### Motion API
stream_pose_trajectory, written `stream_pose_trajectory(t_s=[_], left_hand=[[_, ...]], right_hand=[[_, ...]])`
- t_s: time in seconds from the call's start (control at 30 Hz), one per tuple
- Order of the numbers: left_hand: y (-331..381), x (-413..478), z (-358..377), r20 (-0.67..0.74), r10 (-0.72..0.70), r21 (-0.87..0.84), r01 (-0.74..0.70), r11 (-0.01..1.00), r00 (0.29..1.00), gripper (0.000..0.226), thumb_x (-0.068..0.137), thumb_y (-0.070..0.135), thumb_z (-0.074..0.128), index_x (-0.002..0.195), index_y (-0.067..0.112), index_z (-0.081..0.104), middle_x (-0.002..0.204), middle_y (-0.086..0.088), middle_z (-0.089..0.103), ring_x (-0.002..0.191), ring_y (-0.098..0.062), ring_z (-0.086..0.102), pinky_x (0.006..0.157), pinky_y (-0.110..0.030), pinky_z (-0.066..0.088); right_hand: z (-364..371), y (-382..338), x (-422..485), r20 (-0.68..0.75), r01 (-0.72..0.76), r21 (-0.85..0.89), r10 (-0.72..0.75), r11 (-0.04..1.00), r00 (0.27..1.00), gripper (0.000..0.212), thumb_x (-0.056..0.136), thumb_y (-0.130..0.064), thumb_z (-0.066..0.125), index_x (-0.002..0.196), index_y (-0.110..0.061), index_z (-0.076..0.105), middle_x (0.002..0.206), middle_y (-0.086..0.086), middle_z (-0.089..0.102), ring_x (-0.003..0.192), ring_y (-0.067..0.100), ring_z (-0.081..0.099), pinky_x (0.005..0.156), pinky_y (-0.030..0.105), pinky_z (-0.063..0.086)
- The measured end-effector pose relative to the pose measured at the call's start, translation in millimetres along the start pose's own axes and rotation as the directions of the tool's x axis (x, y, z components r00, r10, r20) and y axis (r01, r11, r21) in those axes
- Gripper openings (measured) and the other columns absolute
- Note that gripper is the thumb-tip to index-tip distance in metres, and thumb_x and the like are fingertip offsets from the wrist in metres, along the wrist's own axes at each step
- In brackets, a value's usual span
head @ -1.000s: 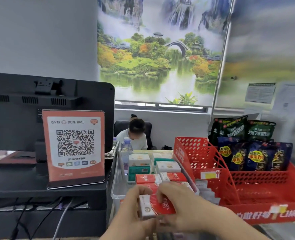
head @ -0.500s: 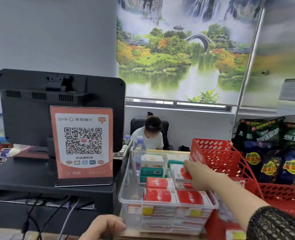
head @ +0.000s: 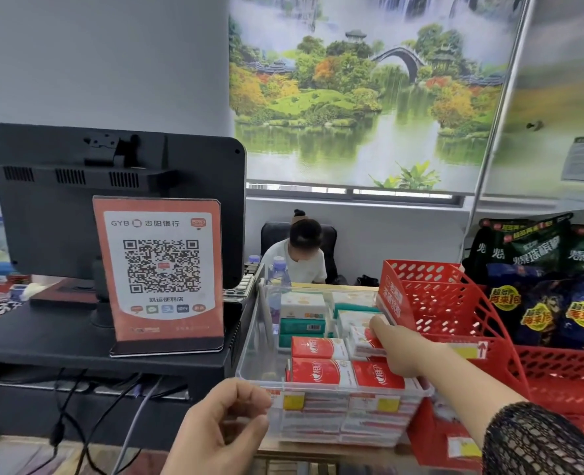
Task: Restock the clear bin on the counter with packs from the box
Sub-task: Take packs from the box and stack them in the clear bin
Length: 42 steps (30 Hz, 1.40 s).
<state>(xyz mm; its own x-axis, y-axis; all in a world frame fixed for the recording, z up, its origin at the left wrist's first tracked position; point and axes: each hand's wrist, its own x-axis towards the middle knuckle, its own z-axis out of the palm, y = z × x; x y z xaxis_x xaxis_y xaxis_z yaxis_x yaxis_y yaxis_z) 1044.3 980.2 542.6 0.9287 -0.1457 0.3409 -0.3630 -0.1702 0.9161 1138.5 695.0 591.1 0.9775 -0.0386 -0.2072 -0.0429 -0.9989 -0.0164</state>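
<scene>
**A:** Why does the monitor (head: 112, 207) show us its back?

**B:** I judge it faces whoever works behind the surface (head: 318, 452). We stand on the buyer's side.

**A:** And the red rack (head: 455, 303)?

**B:** It stands toward the right end, just beside the clear bin (head: 249, 358). Its tiers step upward so goods show, and snack bags (head: 557, 303) fill the back of it.

**A:** Where is the bin itself?

**B:** Close to the near edge of the surface, between the rack and the black stand (head: 78, 354) under the monitor. That looks like a spot within a buyer's reach, and the see-through walls let the stock be read from the front.

**A:** The QR sign (head: 162, 269)?

**B:** It stands upright on the stand in front of the monitor and turns outward, likely for paying customers.

**A:** What fills the bin?

**B:** Red-and-white packs (head: 321, 371) lie flat in stacks up to the rim along the near wall. Green and white ones sit toward the far wall.

**A:** Where does the new one go?

**B:** Into the far right part, on the rack side. The right hand (head: 400, 351) reaches over the near row and grips the held pack (head: 362, 337), fingers curled round it, low on the stack there. It is probably levelling the pack with its neighbours.

**A:** The left hand (head: 218, 430)?

**B:** It hovers at the bin's near left corner, fingers loosely curled, holding nothing. Whether a fingertip touches the wall I cannot tell. The box is out of view.
</scene>
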Motion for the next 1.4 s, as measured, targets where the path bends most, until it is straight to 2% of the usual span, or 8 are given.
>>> stream_pose_trajectory(t_s=[0.13, 0.27, 0.47, 0.57, 0.67, 0.77, 1.2, 1.4], left_hand=[[16, 12, 6, 0.002, 0.023, 0.001, -0.023, 1.0, 1.0, 0.019, 0.075, 0.01, 0.069, 0.074, 0.029, 0.068, 0.082, -0.005, 0.07, 0.074, -0.021, 0.065, 0.07, -0.025, 0.051], [31, 27, 5, -0.019, 0.041, 0.047, -0.04, 0.998, 0.999, 0.028, 0.082, -0.001, 0.067, 0.075, 0.026, 0.068, 0.079, 0.003, 0.07, 0.071, -0.008, 0.064, 0.066, -0.018, 0.048], [43, 42, 5, -0.049, 0.07, 0.043, -0.068, 0.997, 0.996, 0.021, 0.084, 0.001, 0.066, 0.081, 0.021, 0.066, 0.077, 0.009, 0.069, 0.072, -0.001, 0.062, 0.062, -0.012, 0.047], [47, 44, 2, -0.054, 0.082, 0.047, -0.079, 0.996, 0.995, 0.019, 0.085, 0.002, 0.066, 0.084, 0.021, 0.066, 0.079, 0.005, 0.069, 0.076, -0.006, 0.063, 0.064, -0.013, 0.049], [50, 44, -2, -0.062, 0.091, 0.036, -0.089, 0.995, 0.994, 0.019, 0.085, 0.001, 0.065, 0.084, 0.02, 0.065, 0.081, 0.002, 0.068, 0.074, -0.007, 0.062, 0.062, -0.014, 0.048], [49, 38, -6, -0.054, 0.09, 0.024, -0.089, 0.996, 0.994, 0.019, 0.085, 0.0, 0.064, 0.085, 0.019, 0.065, 0.08, 0.002, 0.066, 0.067, -0.001, 0.058, 0.056, -0.009, 0.043], [-21, -38, -13, 0.067, -0.038, 0.006, 0.037, 0.999, 0.997, 0.016, 0.083, -0.003, 0.064, 0.086, 0.013, 0.064, 0.088, -0.009, 0.07, 0.082, -0.026, 0.068, 0.081, -0.039, 0.057], [-99, -94, -5, 0.126, -0.181, 0.03, 0.179, 0.983, 0.975, 0.016, 0.085, -0.007, 0.059, 0.083, 0.008, 0.063, 0.08, -0.008, 0.07, 0.074, -0.026, 0.066, 0.068, -0.037, 0.056]], right_hand=[[6, 0, 4, -0.011, -0.013, -0.009, 0.013, 1.0, 1.0, 0.064, 0.091, -0.006, 0.046, 0.145, -0.017, 0.014, 0.129, 0.008, 0.053, 0.104, 0.022, 0.058, 0.08, 0.029, 0.049], [2, -1, 7, -0.043, -0.014, 0.034, 0.015, 0.999, 0.999, 0.046, 0.087, -0.007, 0.048, 0.13, -0.013, 0.033, 0.123, 0.006, 0.054, 0.099, 0.02, 0.057, 0.083, 0.031, 0.051], [-18, -28, -7, -0.479, 0.163, 0.281, -0.009, 0.946, 0.878, 0.03, 0.087, -0.004, 0.049, 0.111, -0.022, 0.049, 0.105, -0.001, 0.06, 0.083, 0.015, 0.053, 0.068, 0.026, 0.043], [-28, -64, -27, -0.659, 0.409, 0.573, 0.102, 0.711, 0.745, 0.019, 0.089, -0.005, 0.052, 0.1, -0.019, 0.055, 0.101, -0.005, 0.065, 0.092, 0.012, 0.059, 0.069, 0.016, 0.043], [-32, -101, -51, -0.677, 0.581, 0.717, 0.187, 0.386, 0.712, 0.025, 0.088, -0.003, 0.053, 0.088, -0.028, 0.051, 0.099, -0.001, 0.067, 0.094, 0.017, 0.064, 0.078, 0.027, 0.052], [-25, -129, -76, -0.683, 0.633, 0.726, 0.177, 0.269, 0.708, 0.029, 0.087, -0.001, 0.051, 0.089, -0.03, 0.05, 0.102, 0.0, 0.064, 0.095, 0.02, 0.065, 0.081, 0.032, 0.054], [96, -185, -123, -0.672, 0.58, 0.722, 0.18, 0.377, 0.719, 0.023, 0.08, 0.001, 0.049, 0.092, -0.018, 0.053, 0.091, -0.011, 0.057, 0.086, 0.001, 0.057, 0.075, 0.022, 0.051], [199, -195, -124, -0.571, 0.499, 0.789, 0.129, 0.359, 0.811, 0.024, 0.076, -0.005, 0.045, 0.092, -0.02, 0.055, 0.087, -0.016, 0.057, 0.072, -0.003, 0.053, 0.068, 0.013, 0.043]])
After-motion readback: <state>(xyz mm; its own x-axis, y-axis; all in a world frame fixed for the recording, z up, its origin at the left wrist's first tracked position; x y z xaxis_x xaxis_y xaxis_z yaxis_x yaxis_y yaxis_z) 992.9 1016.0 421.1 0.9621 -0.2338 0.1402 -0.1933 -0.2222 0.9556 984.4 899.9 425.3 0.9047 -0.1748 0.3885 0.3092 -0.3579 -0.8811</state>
